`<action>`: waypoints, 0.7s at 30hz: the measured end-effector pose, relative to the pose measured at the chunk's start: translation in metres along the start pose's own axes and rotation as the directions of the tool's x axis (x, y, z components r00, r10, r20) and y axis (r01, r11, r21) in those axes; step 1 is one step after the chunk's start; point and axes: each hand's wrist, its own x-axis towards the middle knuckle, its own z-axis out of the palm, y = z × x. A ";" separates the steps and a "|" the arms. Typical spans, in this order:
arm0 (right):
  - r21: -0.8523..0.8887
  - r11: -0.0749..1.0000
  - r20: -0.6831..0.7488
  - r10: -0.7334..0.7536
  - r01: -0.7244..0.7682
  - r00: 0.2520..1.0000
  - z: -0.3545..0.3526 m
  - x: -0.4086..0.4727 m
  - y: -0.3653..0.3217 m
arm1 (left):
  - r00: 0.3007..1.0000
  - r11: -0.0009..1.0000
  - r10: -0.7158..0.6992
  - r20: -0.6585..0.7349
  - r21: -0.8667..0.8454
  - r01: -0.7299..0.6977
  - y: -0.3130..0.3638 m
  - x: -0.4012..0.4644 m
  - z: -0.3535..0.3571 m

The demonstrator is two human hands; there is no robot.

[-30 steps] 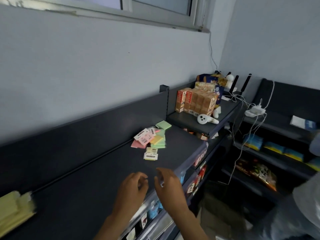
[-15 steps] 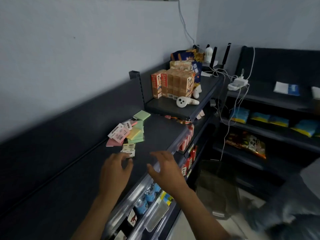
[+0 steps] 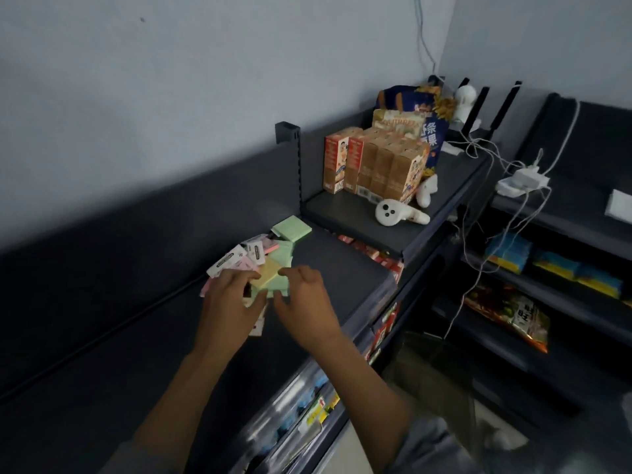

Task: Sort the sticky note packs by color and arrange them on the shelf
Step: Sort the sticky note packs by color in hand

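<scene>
Nothing looks sorted yet: the green, yellow and pink sticky note packs (image 3: 273, 265) lie jumbled in one heap on the dark grey metal shelf (image 3: 102, 388), with the left hand (image 3: 232, 302) and right hand (image 3: 304, 302) at its near edge, though I cannot tell whether either holds a pack.

A dark grey metal shelf (image 3: 102, 388) is carrying a loose heap of square sticky note packs (image 3: 273, 265): green, yellow and pink pads, some showing white labels. One green pack (image 3: 291, 228) is lying at the heap's far edge. A raised dark shelf section (image 3: 345, 213) is bearing orange cardboard cartons (image 3: 372, 165) and a white handheld controller (image 3: 396, 212).
</scene>
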 end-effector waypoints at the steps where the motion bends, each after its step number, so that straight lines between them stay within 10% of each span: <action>1: -0.004 1.000 0.023 -0.012 0.012 1.000 0.003 0.010 0.000 | 1.000 1.000 -0.022 -0.018 0.006 0.022 -0.005 0.010 0.001; 9: 0.007 0.999 0.139 -0.040 0.040 0.990 0.037 0.066 0.009 | 0.974 0.974 -0.219 0.062 0.069 0.215 -0.043 0.052 0.014; 21: 0.048 0.997 0.146 -0.074 0.068 0.986 0.072 0.120 0.027 | 0.983 0.949 -0.159 0.088 0.288 0.128 -0.040 0.091 0.027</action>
